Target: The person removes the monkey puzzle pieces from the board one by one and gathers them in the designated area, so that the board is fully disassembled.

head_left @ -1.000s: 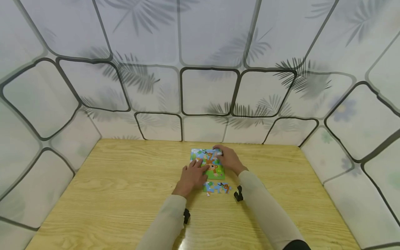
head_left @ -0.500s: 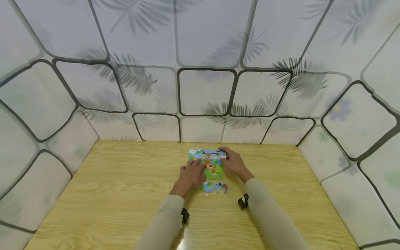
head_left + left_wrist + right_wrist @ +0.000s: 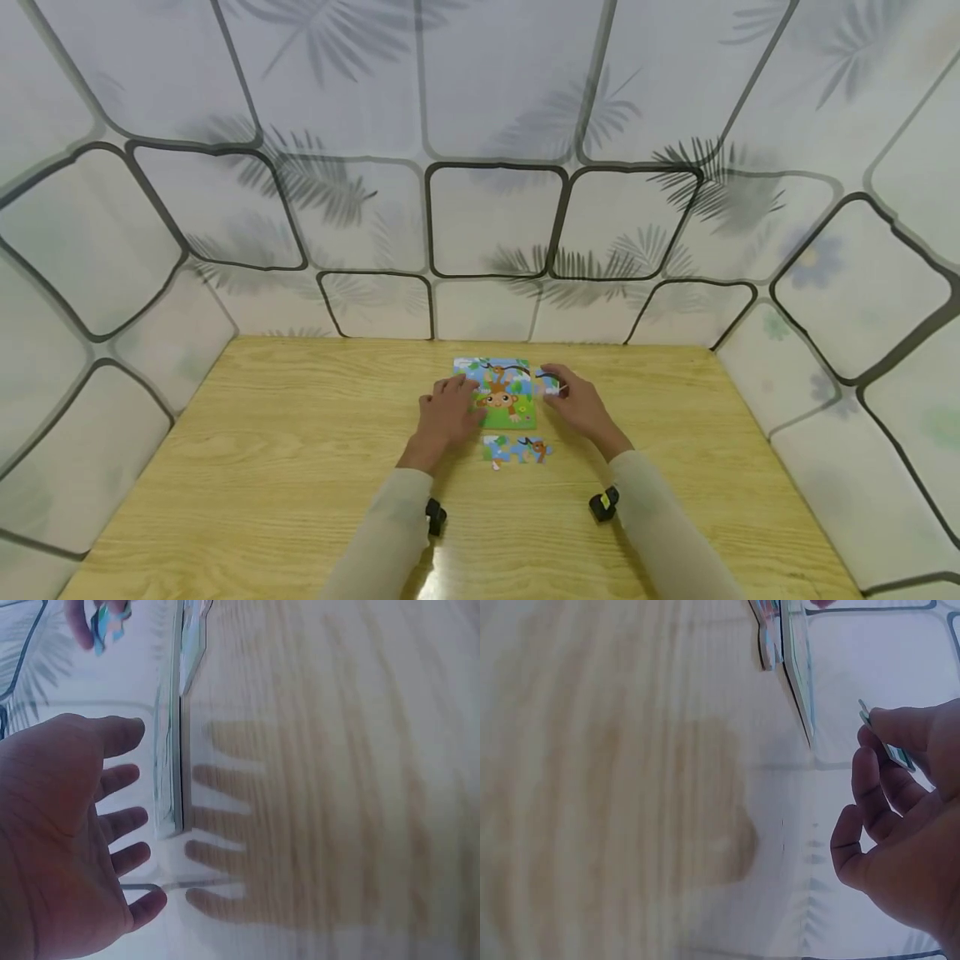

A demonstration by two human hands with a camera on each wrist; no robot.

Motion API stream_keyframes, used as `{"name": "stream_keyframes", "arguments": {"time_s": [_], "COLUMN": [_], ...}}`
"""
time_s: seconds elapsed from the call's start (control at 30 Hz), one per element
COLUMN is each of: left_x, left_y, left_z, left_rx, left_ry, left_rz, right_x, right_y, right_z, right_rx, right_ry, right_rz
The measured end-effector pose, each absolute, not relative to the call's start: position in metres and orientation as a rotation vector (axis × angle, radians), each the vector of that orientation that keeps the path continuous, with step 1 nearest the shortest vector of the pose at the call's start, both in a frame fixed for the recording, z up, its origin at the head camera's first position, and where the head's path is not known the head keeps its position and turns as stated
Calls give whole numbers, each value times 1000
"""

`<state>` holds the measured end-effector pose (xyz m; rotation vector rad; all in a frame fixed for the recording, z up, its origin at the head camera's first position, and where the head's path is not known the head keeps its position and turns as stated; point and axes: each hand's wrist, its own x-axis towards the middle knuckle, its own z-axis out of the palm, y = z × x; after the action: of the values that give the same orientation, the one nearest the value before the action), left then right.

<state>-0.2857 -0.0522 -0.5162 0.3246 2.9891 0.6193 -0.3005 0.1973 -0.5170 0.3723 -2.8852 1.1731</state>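
A jigsaw puzzle board (image 3: pixel 499 412) with a smiling monkey on green and blue lies toward the back of the table. Just off its upper right, my right hand (image 3: pixel 581 407) pinches a puzzle piece (image 3: pixel 547 383) between thumb and fingers. The right wrist view shows that piece (image 3: pixel 898 754) edge-on, raised and tilted. My left hand (image 3: pixel 448 412), fingers spread and relaxed, is over the board's left edge and covers part of it. In the left wrist view the fingers are apart from the board (image 3: pixel 171 765). Several joined loose pieces (image 3: pixel 517 451) lie in front of the board.
The wooden table (image 3: pixel 300 467) meets a pale patterned fabric wall (image 3: pixel 487 225) close behind the board, with more fabric on both sides. Dark wrist cameras stick out under each sleeve, the right one (image 3: pixel 603 505) low over the table.
My right hand has drawn the puzzle piece out of the board's upper right corner and moved right with it. My left hand has slid left, uncovering more of the monkey.
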Motion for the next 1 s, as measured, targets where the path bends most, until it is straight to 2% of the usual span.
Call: {"name": "stream_keyframes", "arguments": {"time_s": [0.67, 1.0], "left_x": [-281, -279], "left_y": [-61, -63], "left_z": [-518, -519], "left_rx": [234, 217], "left_ry": [3024, 3023], "left_rz": [519, 561], "right_x": [-260, -250], "right_y": [234, 235], "right_z": [-522, -521], "right_rx": [472, 531], "right_ry": [-3004, -3081], "right_rz": [1046, 1073]}}
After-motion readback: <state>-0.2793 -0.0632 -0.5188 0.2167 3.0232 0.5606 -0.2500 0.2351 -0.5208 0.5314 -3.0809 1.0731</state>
